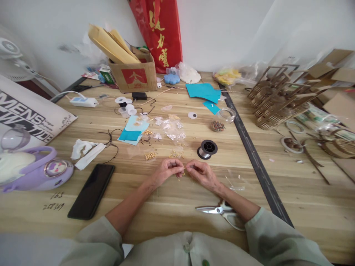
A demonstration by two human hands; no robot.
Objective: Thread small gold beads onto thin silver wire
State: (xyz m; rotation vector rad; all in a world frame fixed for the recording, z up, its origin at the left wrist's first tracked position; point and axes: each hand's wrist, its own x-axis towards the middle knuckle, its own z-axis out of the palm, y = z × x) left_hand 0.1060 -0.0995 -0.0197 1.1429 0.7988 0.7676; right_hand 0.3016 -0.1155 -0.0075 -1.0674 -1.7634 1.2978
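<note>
My left hand [168, 172] and my right hand [203, 175] meet fingertip to fingertip just above the table, both closed in a pinch. A small gold bead [183, 174] shows at the left fingertips, and another gold bead [179, 180] is just below them. What the right fingers pinch is too small to make out. Beyond the hands lie a pile of gold beads [150, 156] and a second gold pile [174, 153]. A spool of thin clear line [205, 150] stands behind my right hand. Scissors [219, 210] lie partly under my right forearm.
A black phone [91, 192] and a purple bottle [39, 170] are at left. Small plastic bags [170, 127], blue sheets [203, 92] and a dish of mixed beads [217, 126] lie farther back. Wooden baskets [274, 99] stand right of the dark strip [249, 147].
</note>
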